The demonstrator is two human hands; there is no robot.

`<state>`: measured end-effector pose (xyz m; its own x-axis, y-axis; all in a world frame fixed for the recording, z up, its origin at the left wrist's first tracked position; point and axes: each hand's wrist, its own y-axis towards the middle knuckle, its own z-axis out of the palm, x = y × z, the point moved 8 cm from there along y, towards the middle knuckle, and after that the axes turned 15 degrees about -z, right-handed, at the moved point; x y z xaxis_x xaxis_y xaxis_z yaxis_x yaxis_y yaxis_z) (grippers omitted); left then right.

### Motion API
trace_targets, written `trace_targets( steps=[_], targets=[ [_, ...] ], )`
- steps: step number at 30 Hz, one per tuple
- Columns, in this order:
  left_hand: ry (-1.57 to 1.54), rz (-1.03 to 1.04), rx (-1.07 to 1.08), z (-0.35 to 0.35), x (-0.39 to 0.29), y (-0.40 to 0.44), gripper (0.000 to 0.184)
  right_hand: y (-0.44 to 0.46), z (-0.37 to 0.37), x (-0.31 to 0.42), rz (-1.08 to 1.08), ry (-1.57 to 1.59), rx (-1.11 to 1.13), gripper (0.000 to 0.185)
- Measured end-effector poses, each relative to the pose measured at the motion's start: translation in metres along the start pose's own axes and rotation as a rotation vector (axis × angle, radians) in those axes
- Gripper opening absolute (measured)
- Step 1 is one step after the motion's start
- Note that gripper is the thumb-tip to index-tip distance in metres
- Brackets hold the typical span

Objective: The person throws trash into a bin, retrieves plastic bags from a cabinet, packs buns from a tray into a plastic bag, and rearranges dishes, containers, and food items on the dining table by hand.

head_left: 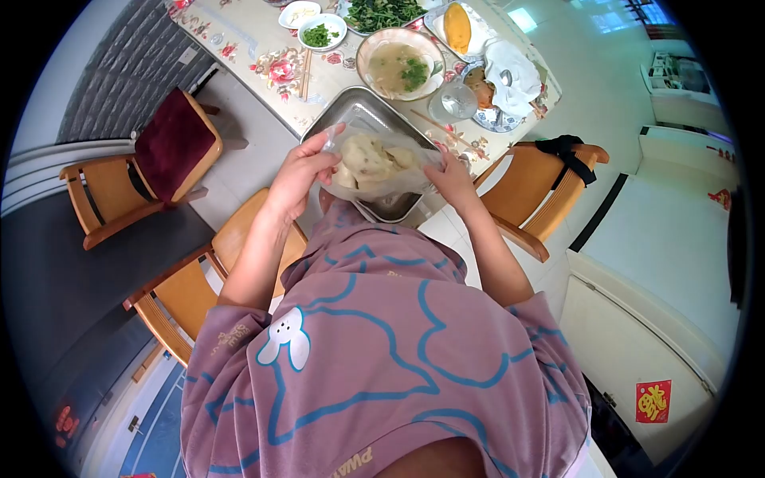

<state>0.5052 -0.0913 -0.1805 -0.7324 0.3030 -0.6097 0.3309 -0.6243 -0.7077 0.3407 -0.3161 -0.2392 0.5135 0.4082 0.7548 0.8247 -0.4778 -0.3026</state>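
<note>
A clear plastic bag (344, 190) with pale, lumpy, dough-like food (368, 159) inside is stretched between my two hands. My left hand (303, 169) pinches its left edge, thumb and fingers closed on the plastic. On the other side my right hand (451, 180) grips the bag's right edge. Beneath the bag is a rectangular metal tray (358, 99) at the table's near edge, partly covered by the bag. I cannot tell whether the bag touches the tray.
The flowered table (263, 48) holds a soup bowl (368, 49), a small bowl of chopped greens (321, 32), chopsticks (306, 73), a glass (453, 103) and a plate with a white cloth (510, 76). Wooden chairs (542, 187) stand on both sides.
</note>
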Motion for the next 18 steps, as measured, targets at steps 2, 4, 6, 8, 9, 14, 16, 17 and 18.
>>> trace_targets(
  steps=[2,4,6,8,9,14,16,17,18],
  targets=[
    [0.071,-0.015,-0.016,0.001,-0.008,-0.001,0.051,-0.012,0.008,0.008,0.172,0.324,0.135,0.028],
    [0.116,-0.001,-0.009,-0.001,-0.021,-0.006,0.049,-0.037,-0.011,0.05,0.145,0.648,-0.035,0.018],
    [0.088,0.01,0.005,-0.002,-0.026,-0.004,0.05,-0.056,-0.012,0.058,0.14,0.685,-0.029,0.015],
    [0.057,0.02,0.02,0.001,-0.027,0.002,0.051,-0.06,-0.007,0.05,0.135,0.719,-0.022,0.013],
    [0.124,-0.004,0.0,0.005,-0.023,0.009,0.051,-0.051,-0.012,0.034,0.042,0.524,-0.1,0.014],
    [0.283,-0.027,0.012,0.023,-0.012,0.017,0.053,-0.038,-0.023,0.027,-0.112,-0.012,-0.174,0.017],
    [0.281,-0.028,0.01,0.021,-0.008,0.016,0.053,-0.049,-0.045,0.117,-0.514,-0.524,-0.448,0.02],
    [0.279,-0.021,0.012,0.022,-0.009,0.016,0.054,-0.054,-0.043,0.146,-0.637,-0.706,-0.555,0.021],
    [0.281,-0.019,0.013,0.023,-0.011,0.015,0.054,-0.046,-0.029,0.151,-0.731,-0.47,-0.394,0.027]
  ],
)
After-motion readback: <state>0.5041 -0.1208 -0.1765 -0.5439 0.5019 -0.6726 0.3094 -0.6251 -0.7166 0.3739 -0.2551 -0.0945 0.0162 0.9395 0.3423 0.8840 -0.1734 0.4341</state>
